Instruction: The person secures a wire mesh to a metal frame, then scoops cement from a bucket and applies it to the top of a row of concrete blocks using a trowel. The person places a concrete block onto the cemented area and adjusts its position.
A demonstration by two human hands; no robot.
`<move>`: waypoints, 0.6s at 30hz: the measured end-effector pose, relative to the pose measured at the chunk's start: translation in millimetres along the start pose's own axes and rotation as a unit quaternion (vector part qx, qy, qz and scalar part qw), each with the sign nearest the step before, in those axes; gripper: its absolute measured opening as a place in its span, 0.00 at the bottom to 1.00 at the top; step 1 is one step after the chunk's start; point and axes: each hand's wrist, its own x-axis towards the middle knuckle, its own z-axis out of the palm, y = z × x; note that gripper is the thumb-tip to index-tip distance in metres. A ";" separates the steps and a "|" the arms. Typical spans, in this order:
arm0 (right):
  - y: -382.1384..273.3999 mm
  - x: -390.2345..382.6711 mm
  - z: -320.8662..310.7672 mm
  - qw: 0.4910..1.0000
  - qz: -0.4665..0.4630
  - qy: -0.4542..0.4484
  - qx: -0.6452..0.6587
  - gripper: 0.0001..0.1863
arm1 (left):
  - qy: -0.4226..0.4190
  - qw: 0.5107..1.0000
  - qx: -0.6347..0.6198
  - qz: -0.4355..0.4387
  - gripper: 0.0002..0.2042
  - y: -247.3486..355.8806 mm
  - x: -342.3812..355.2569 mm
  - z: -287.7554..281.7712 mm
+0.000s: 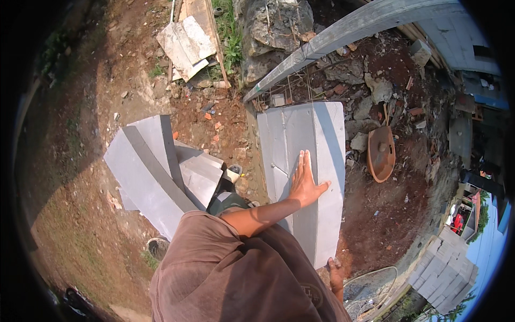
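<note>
In front of me is a long grey concrete-looking slab (300, 214), with lengthwise steps and a shadow strip along its right part. My left hand (307, 185) lies on its upper face, fingers stretched out and thumb apart. Low on the right, my right hand (336, 272) has its fingers bent around the slab's near right corner; part of that hand is hidden. To my left, several similar grey slabs (147, 166) lie overlapped at angles, partly covered by my brown-shirted shoulder.
A concrete beam (343, 35) slants across the upper right above rubble and boulders (279, 27). An orange-brown trough (381, 155) lies on red soil to the right. Pale boards (186, 45) rest at the top left. A pile of grey blocks (445, 268) stands far right.
</note>
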 end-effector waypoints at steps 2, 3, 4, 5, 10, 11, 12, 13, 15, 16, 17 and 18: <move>18.1 6.8 -5.0 0.996 -0.008 -0.026 0.087 0.19 | 0.002 1.000 0.002 0.007 0.53 -0.1 1.9 0.1; 13.9 5.2 -4.0 0.997 0.015 -0.017 0.077 0.18 | 0.004 1.000 0.004 0.010 0.52 -1.5 2.6 1.3; 9.8 4.5 -2.8 0.997 0.038 -0.008 0.068 0.17 | 0.012 1.000 0.001 0.016 0.52 -2.9 3.1 2.6; 5.3 3.8 -1.9 0.996 0.060 0.000 0.058 0.16 | 0.020 1.000 -0.002 0.022 0.52 -3.9 3.4 4.0; 13.5 10.4 -9.9 0.997 0.071 0.003 0.017 0.13 | 0.050 0.998 -0.017 0.044 0.50 -6.9 -0.5 8.6; 17.3 9.6 -12.2 0.998 0.059 0.008 0.013 0.13 | 0.052 0.997 -0.016 0.047 0.49 -5.9 0.1 9.1; 14.4 8.5 -11.2 0.998 0.064 0.005 0.012 0.13 | 0.055 0.997 -0.015 0.049 0.49 -6.2 -0.1 9.3; 11.0 9.0 -10.5 0.998 0.069 0.002 0.010 0.13 | 0.058 0.997 -0.013 0.051 0.49 -6.3 -1.2 9.7; 8.4 10.0 -10.4 0.997 0.071 -0.004 -0.002 0.14 | 0.064 0.996 -0.011 0.055 0.49 -6.2 -2.8 10.4; 8.7 11.0 -12.0 0.997 0.069 -0.007 -0.012 0.14 | 0.064 0.996 -0.009 0.055 0.49 -6.0 -3.1 10.8; 10.0 11.4 -12.2 0.997 0.067 -0.010 -0.023 0.14 | 0.064 0.996 -0.008 0.055 0.49 -5.6 -3.5 11.3; 10.0 10.9 -9.3 0.998 0.057 0.003 -0.010 0.14 | 0.064 0.996 -0.005 0.055 0.49 -2.4 -4.1 8.9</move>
